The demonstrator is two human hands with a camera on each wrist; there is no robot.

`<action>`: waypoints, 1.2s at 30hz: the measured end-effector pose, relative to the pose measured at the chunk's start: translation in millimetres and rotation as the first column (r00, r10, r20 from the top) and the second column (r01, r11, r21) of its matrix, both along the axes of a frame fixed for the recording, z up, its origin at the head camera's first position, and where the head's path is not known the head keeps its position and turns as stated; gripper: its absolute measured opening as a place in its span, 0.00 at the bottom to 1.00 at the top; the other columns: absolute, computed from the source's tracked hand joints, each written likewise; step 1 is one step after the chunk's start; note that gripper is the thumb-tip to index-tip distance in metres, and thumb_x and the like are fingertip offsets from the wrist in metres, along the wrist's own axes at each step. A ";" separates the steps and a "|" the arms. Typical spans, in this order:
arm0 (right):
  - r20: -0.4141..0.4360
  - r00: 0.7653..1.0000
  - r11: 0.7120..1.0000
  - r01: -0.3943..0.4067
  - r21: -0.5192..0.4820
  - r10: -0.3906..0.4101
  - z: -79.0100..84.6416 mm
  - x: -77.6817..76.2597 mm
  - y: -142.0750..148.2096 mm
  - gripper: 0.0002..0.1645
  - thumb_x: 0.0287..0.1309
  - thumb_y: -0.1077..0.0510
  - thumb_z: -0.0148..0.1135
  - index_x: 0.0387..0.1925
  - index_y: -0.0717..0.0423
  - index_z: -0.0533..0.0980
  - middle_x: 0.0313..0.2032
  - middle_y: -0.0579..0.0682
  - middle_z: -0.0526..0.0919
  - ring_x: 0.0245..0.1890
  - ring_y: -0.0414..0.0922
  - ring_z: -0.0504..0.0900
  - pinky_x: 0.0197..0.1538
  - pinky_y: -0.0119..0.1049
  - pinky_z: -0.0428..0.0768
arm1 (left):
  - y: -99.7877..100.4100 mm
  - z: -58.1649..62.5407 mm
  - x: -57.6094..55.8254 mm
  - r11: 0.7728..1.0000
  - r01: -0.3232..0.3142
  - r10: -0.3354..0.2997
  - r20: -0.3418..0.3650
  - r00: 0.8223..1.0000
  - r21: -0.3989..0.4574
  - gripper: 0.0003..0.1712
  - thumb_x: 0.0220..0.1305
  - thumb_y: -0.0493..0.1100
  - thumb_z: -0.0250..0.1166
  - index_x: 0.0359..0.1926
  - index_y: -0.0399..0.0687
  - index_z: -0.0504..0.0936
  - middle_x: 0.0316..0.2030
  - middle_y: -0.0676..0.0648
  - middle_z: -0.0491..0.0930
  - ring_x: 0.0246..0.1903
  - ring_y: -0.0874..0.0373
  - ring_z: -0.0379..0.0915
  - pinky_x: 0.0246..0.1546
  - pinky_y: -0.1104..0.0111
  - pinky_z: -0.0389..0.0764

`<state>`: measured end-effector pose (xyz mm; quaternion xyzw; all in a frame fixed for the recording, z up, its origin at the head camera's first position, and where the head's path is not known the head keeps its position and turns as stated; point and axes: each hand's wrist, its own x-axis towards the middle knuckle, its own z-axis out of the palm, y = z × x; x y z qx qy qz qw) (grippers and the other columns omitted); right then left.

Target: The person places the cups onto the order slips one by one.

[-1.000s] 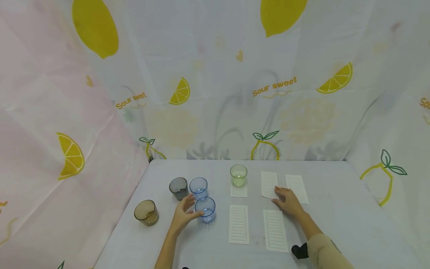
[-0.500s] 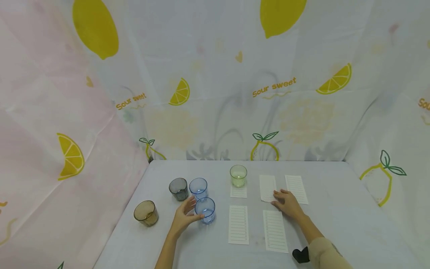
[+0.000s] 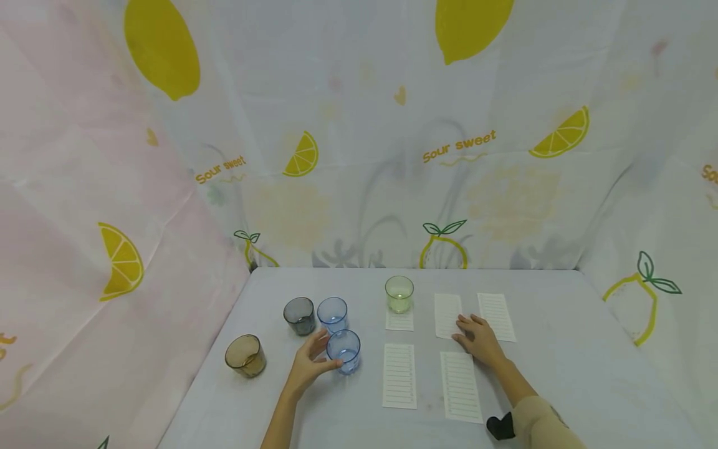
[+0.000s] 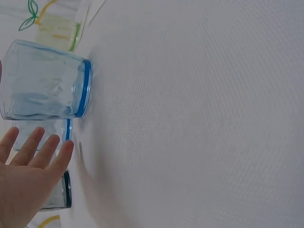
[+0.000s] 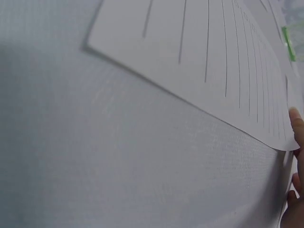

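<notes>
In the head view my left hand [image 3: 310, 362] is beside the nearer clear blue glass [image 3: 343, 350], thumb tip overlapping its side and fingers loosely spread. The left wrist view shows the straight fingertips [image 4: 34, 137] standing apart from that upright glass [image 4: 45, 83]. A second blue glass [image 3: 332, 312] stands just behind it. On the other side, my right hand [image 3: 479, 340] has its fingertips on the right edge of a white paper slip [image 3: 447, 315], thumb apart from the other fingers. A large lined slip [image 5: 190, 61] fills much of the right wrist view.
A grey glass [image 3: 299, 313] and an amber glass [image 3: 245, 355] stand at left. The green glass [image 3: 399, 293] is on a slip [image 3: 399, 322]. Other lined slips lie at the back right [image 3: 496, 317], front middle [image 3: 399, 376] and front right [image 3: 461, 386].
From one second ago to half a second ago, my right hand slid the paper slip slightly toward me and left, and its lower edge flattened. The left hand has hardly moved.
</notes>
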<state>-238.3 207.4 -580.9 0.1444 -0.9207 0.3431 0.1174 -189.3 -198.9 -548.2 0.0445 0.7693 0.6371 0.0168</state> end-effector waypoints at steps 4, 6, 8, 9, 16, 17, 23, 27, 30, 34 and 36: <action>0.066 0.998 1.000 0.011 -0.021 -0.009 1.9 0.6 0.4 0.26 0.51 0.57 0.68 0.48 0.72 0.76 0.54 0.64 0.75 0.59 0.71 0.64 0.59 0.66 0.62 | 0.3 -0.6 -0.3 1.000 0.011 -0.011 0.004 1.000 0.007 0.50 0.43 0.38 0.77 0.65 0.33 0.62 0.62 0.29 0.65 0.63 0.35 0.59 0.59 0.46 0.67; 0.090 0.996 0.999 0.018 -0.028 -0.015 3.1 0.6 0.7 0.26 0.51 0.57 0.68 0.48 0.72 0.76 0.55 0.64 0.75 0.60 0.71 0.63 0.59 0.66 0.61 | 0.8 -0.9 -0.2 1.000 0.021 -0.021 -0.004 1.000 0.003 0.50 0.42 0.38 0.77 0.65 0.32 0.61 0.62 0.28 0.64 0.63 0.35 0.59 0.58 0.46 0.67; 0.108 0.994 0.999 0.021 -0.030 -0.017 3.8 0.9 1.2 0.26 0.51 0.57 0.69 0.48 0.72 0.76 0.55 0.64 0.74 0.60 0.70 0.63 0.60 0.65 0.61 | 2.1 -0.9 0.4 1.000 0.029 -0.030 -0.009 1.000 -0.009 0.51 0.41 0.38 0.78 0.66 0.31 0.61 0.63 0.28 0.63 0.63 0.34 0.58 0.58 0.46 0.67; 0.112 0.993 0.999 0.023 -0.029 -0.019 3.8 1.0 1.6 0.26 0.51 0.57 0.69 0.48 0.72 0.76 0.55 0.64 0.74 0.60 0.70 0.63 0.60 0.65 0.61 | 3.0 -1.0 0.7 0.999 0.032 -0.032 -0.011 0.999 -0.013 0.52 0.40 0.38 0.78 0.66 0.31 0.60 0.63 0.28 0.62 0.63 0.34 0.57 0.58 0.45 0.67; 0.097 0.995 0.998 0.027 -0.049 -0.022 2.2 0.2 2.0 0.26 0.50 0.58 0.69 0.47 0.72 0.76 0.54 0.63 0.75 0.60 0.70 0.64 0.60 0.64 0.62 | 8.9 -2.9 1.4 0.999 0.023 -0.024 -0.039 0.999 -0.028 0.50 0.39 0.34 0.77 0.64 0.28 0.62 0.61 0.28 0.64 0.61 0.32 0.61 0.57 0.48 0.69; 0.097 0.995 0.998 0.027 -0.049 -0.022 2.0 0.1 2.0 0.26 0.50 0.58 0.69 0.48 0.72 0.76 0.54 0.63 0.75 0.60 0.70 0.64 0.60 0.64 0.62 | 9.7 -2.2 1.4 1.000 0.016 -0.017 -0.042 0.999 -0.025 0.49 0.39 0.33 0.77 0.63 0.27 0.62 0.61 0.28 0.65 0.61 0.32 0.61 0.57 0.49 0.70; 0.118 0.993 0.999 0.027 -0.041 -0.022 2.4 0.2 2.6 0.27 0.51 0.57 0.69 0.49 0.72 0.76 0.56 0.63 0.74 0.61 0.69 0.63 0.60 0.64 0.62 | 16.4 17.9 7.6 1.000 -0.008 0.009 -0.075 0.997 0.011 0.44 0.41 0.28 0.74 0.60 0.22 0.63 0.56 0.25 0.68 0.58 0.29 0.63 0.56 0.46 0.69; 0.126 0.992 1.000 0.020 0.013 -0.021 4.9 0.3 2.6 0.28 0.52 0.55 0.68 0.49 0.72 0.76 0.56 0.63 0.74 0.61 0.68 0.63 0.61 0.63 0.62 | 18.6 29.9 11.5 1.000 -0.009 0.010 -0.070 0.997 0.009 0.43 0.43 0.30 0.74 0.60 0.22 0.63 0.56 0.24 0.68 0.58 0.30 0.64 0.57 0.46 0.69; 0.123 0.992 0.997 0.006 0.079 -0.016 5.8 -1.9 2.4 0.27 0.53 0.55 0.67 0.49 0.71 0.76 0.56 0.63 0.74 0.61 0.68 0.63 0.61 0.62 0.62 | 15.7 19.1 6.2 1.000 -0.014 0.014 -0.067 0.998 0.007 0.44 0.42 0.32 0.75 0.61 0.24 0.64 0.57 0.27 0.69 0.58 0.32 0.65 0.58 0.50 0.69; 0.129 0.992 0.991 -0.014 0.130 -0.003 5.8 -6.0 3.1 0.27 0.52 0.54 0.67 0.49 0.71 0.76 0.56 0.65 0.74 0.60 0.69 0.63 0.60 0.63 0.64 | 13.0 5.8 -0.6 1.000 -0.007 0.008 -0.072 0.997 0.012 0.45 0.42 0.32 0.75 0.61 0.25 0.64 0.57 0.28 0.70 0.59 0.35 0.66 0.57 0.53 0.70; 0.141 0.990 0.991 -0.019 0.133 0.000 5.8 -6.7 3.6 0.28 0.52 0.53 0.67 0.49 0.71 0.76 0.56 0.68 0.72 0.59 0.70 0.65 0.59 0.62 0.65 | 13.9 8.2 -0.4 1.000 -0.003 0.005 -0.068 0.998 0.016 0.44 0.42 0.31 0.75 0.61 0.25 0.64 0.57 0.27 0.69 0.58 0.34 0.65 0.57 0.52 0.70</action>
